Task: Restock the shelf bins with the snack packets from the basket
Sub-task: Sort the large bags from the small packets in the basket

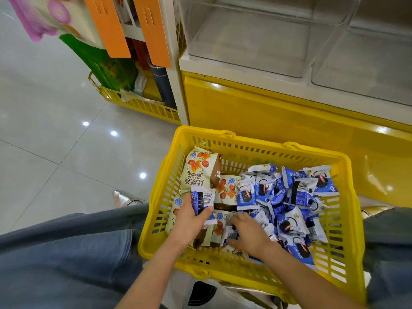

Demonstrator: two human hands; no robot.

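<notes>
A yellow plastic basket [256,148] stands on the floor between my knees. Its right half is filled with several small blue-and-white snack packets [298,197]. Larger cream packets with red cubes printed on them [198,168] lie in its left half. My left hand [189,221] grips a few blue-and-white packets [204,200], barcode side up, above the cream packets. My right hand [247,233] reaches into the basket's near middle, fingers curled round another small packet [230,234]. Above the basket, clear shelf bins [245,41] sit on the yellow shelf unit.
A second clear bin [365,70] stands to the right of the first. The yellow shelf base [278,112] rises right behind the basket. At the left, a yellow wire rack [133,103] holds bags and orange tags [107,25]. Grey tiled floor [44,130] stretches leftward.
</notes>
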